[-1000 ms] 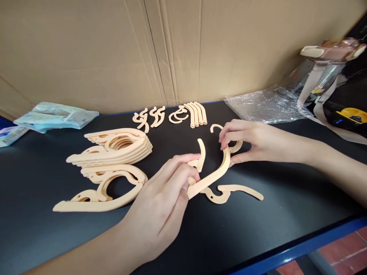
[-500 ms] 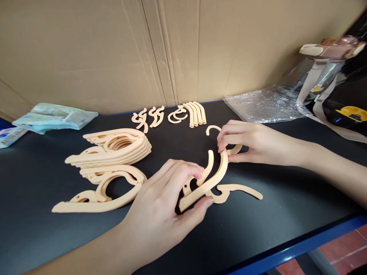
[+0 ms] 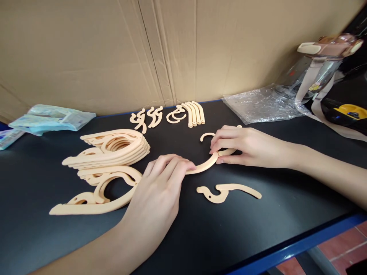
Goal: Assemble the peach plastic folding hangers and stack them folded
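A cream plastic hanger (image 3: 204, 166) is held between my two hands, low over the black table. My left hand (image 3: 160, 194) is closed round its left arm, whose end is hidden under the fingers. My right hand (image 3: 243, 147) pinches it near the centre joint; a curved hook shows left of these fingers, and part of the other arm shows behind them. A loose joined pair of cream pieces (image 3: 219, 194) lies in front of the hanger. To the left, several folded hangers (image 3: 114, 151) are stacked, with another folded hanger (image 3: 97, 206) nearer me.
Small hooked pieces (image 3: 147, 117) and curved strips (image 3: 195, 114) lie at the back by a cardboard sheet (image 3: 100, 57). A clear plastic bag (image 3: 258, 103) and a strapped bottle (image 3: 323, 68) stand back right. A blue-white packet (image 3: 54, 118) lies back left.
The hanger's left arm has swung outward and up, away from the loose joined pieces, which now show fully. My left hand has moved slightly left and its fingers have closed over the arm.
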`<state>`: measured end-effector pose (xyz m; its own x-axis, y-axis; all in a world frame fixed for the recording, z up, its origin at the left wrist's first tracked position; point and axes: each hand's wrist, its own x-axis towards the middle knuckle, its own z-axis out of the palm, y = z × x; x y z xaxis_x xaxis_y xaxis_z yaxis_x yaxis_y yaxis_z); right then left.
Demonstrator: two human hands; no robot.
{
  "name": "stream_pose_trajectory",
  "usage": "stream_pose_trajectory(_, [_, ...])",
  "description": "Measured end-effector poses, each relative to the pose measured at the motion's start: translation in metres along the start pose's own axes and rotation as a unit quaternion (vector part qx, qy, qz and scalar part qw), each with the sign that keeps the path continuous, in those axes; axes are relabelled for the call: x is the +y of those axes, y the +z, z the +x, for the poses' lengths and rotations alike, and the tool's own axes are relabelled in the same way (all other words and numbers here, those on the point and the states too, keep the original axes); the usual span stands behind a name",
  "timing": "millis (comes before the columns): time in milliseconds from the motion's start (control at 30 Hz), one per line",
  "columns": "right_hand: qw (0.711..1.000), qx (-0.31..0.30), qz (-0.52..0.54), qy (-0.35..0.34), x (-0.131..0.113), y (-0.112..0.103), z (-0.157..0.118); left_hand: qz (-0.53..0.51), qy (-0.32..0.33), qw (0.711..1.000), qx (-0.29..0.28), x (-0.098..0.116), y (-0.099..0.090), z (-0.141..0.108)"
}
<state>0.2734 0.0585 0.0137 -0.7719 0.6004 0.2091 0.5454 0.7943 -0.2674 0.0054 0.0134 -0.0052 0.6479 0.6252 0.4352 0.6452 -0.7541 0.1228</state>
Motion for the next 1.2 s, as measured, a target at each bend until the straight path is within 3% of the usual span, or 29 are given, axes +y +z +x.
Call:
stream_pose_trajectory(167, [1.000, 0.017, 0.013, 0.023, -0.003, -0.003, 0.000, 0.092, 0.048, 0.995, 0.009, 0.001, 0.000, -0.001])
stream_pose_trajectory(300, [0.994, 0.044, 0.015, 0.099, -0.005, -0.008, 0.000, 0.097, 0.054, 0.994, -0.010, 0.002, 0.000, -0.001])
stream_pose_trajectory(400, [0.992, 0.032, 0.017, 0.119, -0.005, -0.008, 0.000, 0.091, 0.043, 0.995, -0.028, 0.002, 0.000, 0.000])
stream_pose_trajectory(567, [0.998, 0.012, 0.014, 0.053, -0.007, -0.001, 0.001, 0.103, 0.024, 0.994, -0.025, 0.002, 0.001, 0.001])
stream_pose_trajectory(833, [0.999, 0.007, 0.040, 0.002, -0.020, 0.005, 0.003, 0.100, -0.005, 0.995, -0.024, 0.002, 0.001, 0.002])
stream_pose_trajectory(1200, [0.996, -0.008, 0.072, -0.044, -0.029, 0.008, 0.003, 0.132, 0.050, 0.990, 0.007, 0.006, -0.002, 0.002])
